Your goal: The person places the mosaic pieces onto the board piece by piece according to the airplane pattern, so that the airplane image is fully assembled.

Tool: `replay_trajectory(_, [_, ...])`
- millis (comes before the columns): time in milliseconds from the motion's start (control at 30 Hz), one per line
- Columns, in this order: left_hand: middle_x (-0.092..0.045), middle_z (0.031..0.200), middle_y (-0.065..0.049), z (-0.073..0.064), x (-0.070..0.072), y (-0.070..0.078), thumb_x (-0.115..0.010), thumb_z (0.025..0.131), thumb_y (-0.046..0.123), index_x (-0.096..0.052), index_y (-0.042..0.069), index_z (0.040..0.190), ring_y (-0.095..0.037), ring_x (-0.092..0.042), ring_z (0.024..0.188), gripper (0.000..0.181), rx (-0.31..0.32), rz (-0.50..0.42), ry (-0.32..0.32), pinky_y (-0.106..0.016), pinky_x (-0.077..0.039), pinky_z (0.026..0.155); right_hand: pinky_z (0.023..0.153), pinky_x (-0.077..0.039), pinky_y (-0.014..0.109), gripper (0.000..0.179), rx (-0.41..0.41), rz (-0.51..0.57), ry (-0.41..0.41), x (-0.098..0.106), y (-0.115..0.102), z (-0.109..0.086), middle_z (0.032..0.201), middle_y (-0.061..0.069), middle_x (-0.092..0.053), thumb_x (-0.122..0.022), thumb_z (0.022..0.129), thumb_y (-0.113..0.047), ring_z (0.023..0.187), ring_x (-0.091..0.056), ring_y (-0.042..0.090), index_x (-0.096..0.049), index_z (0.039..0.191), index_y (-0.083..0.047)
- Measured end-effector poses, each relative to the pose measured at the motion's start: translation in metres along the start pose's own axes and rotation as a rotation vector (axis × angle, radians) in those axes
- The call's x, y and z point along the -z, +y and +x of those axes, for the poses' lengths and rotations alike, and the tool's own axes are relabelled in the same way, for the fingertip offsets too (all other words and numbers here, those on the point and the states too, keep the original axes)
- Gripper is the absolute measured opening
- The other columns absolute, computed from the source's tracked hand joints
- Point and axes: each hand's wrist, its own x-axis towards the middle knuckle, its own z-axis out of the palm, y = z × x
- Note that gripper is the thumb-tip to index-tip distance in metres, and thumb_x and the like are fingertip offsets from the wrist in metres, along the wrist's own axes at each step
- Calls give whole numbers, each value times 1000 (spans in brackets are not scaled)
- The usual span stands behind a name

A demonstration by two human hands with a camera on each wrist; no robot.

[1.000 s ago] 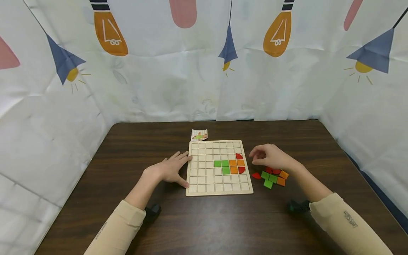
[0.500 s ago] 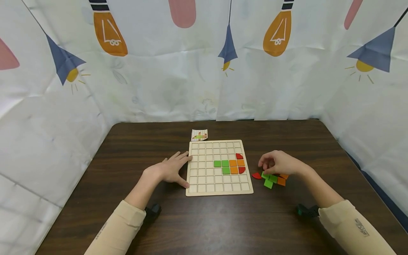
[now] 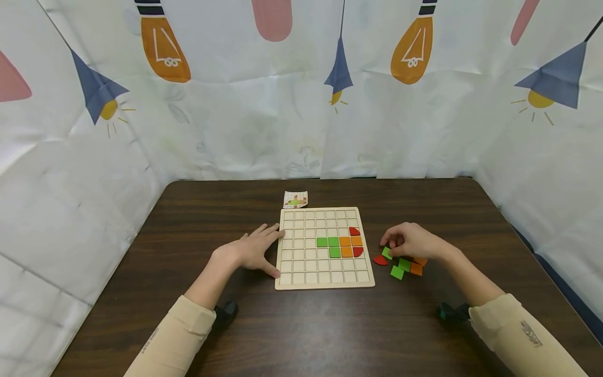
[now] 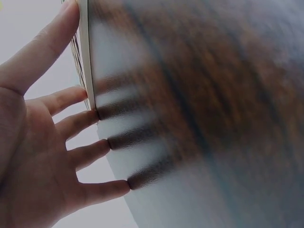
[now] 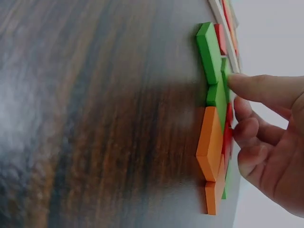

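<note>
A wooden grid board [image 3: 301, 262] lies on the table with green, orange and red pieces set in its right half. My left hand [image 3: 247, 251] is spread at the board's left edge, thumb and forefinger touching it; the left wrist view shows its other fingertips on the table. To the right of the board, my right hand [image 3: 410, 242] pinches a green square tile [image 3: 386, 253] between thumb and fingers. Under and beside that hand lie two more green tiles [image 3: 397, 272], orange tiles [image 3: 416, 269] and a red rounded piece [image 3: 380, 260]. The right wrist view shows further red pieces [image 5: 227, 137] partly hidden behind them.
A small picture card [image 3: 296, 199] with a coloured grid pattern lies just behind the board. The dark wooden table [image 3: 311, 330] reaches back to a patterned white curtain [image 3: 245, 131].
My right hand has moved right and down from beside the board to the loose tiles. One green tile has shifted up and left, away from the others. My left hand stays put.
</note>
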Motion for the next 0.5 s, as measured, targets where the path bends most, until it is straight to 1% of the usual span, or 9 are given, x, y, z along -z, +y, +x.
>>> replay_trajectory(167, [-13,170,-14,0,0,1,-87,81,50,-26,12,164,-41,-7,155,110,1,1,-3,-73,-14,115,62,-46,29,11,-9,-58,61,-2,3,4,82,-2,-60,-73,94,-6,71,-53,17,-75,105,-9])
replay_trajectory(333, [-13,170,-14,0,0,1,-86,81,50,-26,12,164,-41,-7,155,110,2,4,-2,-72,-14,115,61,-46,29,8,-16,-96,113,-4,5,7,79,-3,-59,-74,96,-10,68,-53,16,-73,103,-7])
replay_trajectory(500, [-13,170,-14,0,0,1,-86,81,50,-26,12,164,-41,-6,155,110,1,5,-2,-73,-15,115,58,-46,29,14,-32,-99,137,-5,4,8,75,-3,-61,-74,97,-18,63,-53,15,-73,104,-6])
